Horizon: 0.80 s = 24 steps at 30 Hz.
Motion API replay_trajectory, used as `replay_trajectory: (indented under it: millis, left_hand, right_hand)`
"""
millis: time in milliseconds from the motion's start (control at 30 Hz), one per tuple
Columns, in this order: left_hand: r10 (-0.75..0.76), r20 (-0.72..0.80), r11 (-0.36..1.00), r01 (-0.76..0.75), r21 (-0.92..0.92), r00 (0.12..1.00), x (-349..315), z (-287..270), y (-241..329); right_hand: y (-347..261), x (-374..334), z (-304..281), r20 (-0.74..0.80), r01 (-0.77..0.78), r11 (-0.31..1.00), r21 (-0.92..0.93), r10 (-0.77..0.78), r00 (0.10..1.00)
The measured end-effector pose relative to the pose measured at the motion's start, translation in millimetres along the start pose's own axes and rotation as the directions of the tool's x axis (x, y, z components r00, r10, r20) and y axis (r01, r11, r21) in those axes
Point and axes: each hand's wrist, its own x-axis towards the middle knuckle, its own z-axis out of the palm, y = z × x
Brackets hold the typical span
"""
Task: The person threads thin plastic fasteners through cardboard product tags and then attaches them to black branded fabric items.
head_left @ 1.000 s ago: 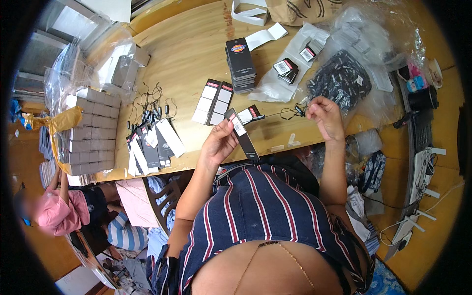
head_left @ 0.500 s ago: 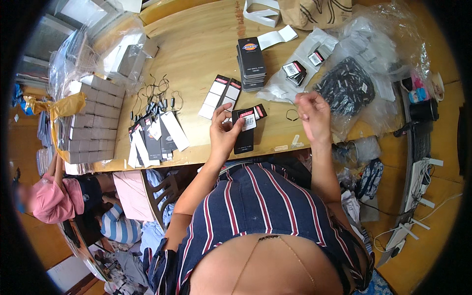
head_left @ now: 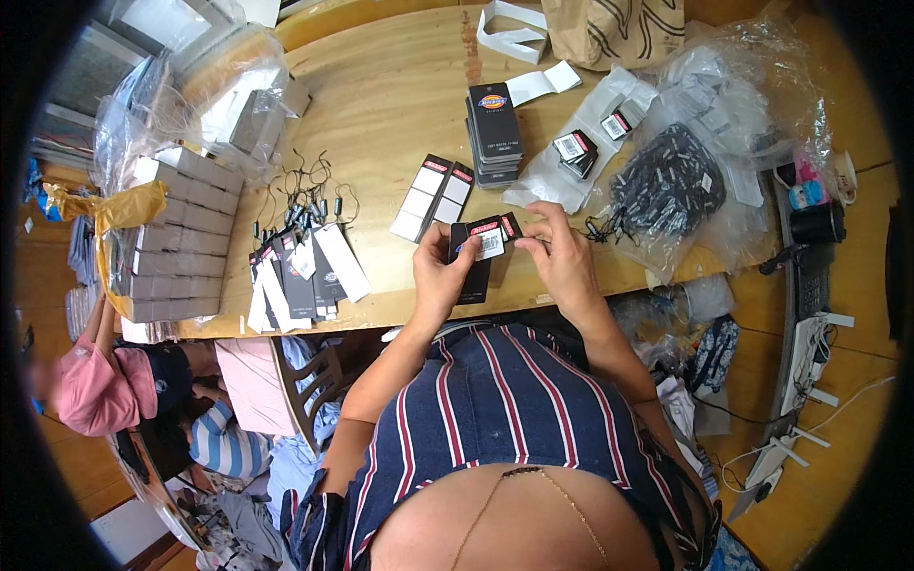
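Note:
My left hand (head_left: 441,278) is closed on a few hang tags: a large black tag (head_left: 474,287) with a smaller black tag (head_left: 491,236) bearing a red band and a white barcode label on top. My right hand (head_left: 569,266) pinches at the right end of these tags, its thumb and forefinger together; what lies between them is too small to make out. Just beyond, two black tag strips with white panels (head_left: 436,195) lie on the table. Farther back stands a stack of black hang tags (head_left: 494,128).
At left, finished-looking tags with black cords (head_left: 303,271) lie fanned beside stacked grey-white boxes (head_left: 181,233). On the right, a clear plastic bag (head_left: 743,133) holds a heap of black cords (head_left: 666,181); small barcode tags (head_left: 574,150) rest nearby. Another person (head_left: 109,385) is at the far left.
My right hand has come down and left, from above the table at right to the end of the tags. The left hand still holds the tags, and the view has shifted slightly.

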Motion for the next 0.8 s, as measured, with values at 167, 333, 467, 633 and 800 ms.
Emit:
replay_trajectory:
  millis: [167, 333, 467, 633, 800]
  left_hand:
    - [-0.005, 0.02, 0.999, 0.004, 0.043, 1.0, -4.8, -1.1, -1.6]
    - [0.065, 0.042, 0.986, -0.07, 0.15, 0.997, -11.4, 5.2, 2.5]
    - [0.135, 0.007, 0.961, -0.133, 0.241, 0.991, -15.4, 7.0, 7.4]
    - [0.348, 0.041, 0.878, -0.341, 0.337, 0.937, -14.1, 8.5, 14.6]
    - [0.513, 0.149, 0.704, -0.514, 0.49, 0.845, -16.6, 6.3, 14.5]
  right_hand:
    - [-1.5, -2.2, 1.7, -0.014, 0.083, 0.997, 0.0, -0.083, 0.996]
    - [-2.3, -5.9, 14.9, -0.057, 0.064, 0.986, 0.153, -0.056, 0.997]
    - [-5.8, -6.8, 14.3, -0.085, 0.075, 0.994, 0.082, -0.068, 0.994]
    - [-10.2, -9.3, 11.4, -0.058, 0.051, 0.997, 0.062, -0.047, 0.997]
    - [-8.0, -8.6, 9.9, -0.025, -0.03, 0.983, 0.181, 0.035, 0.999]
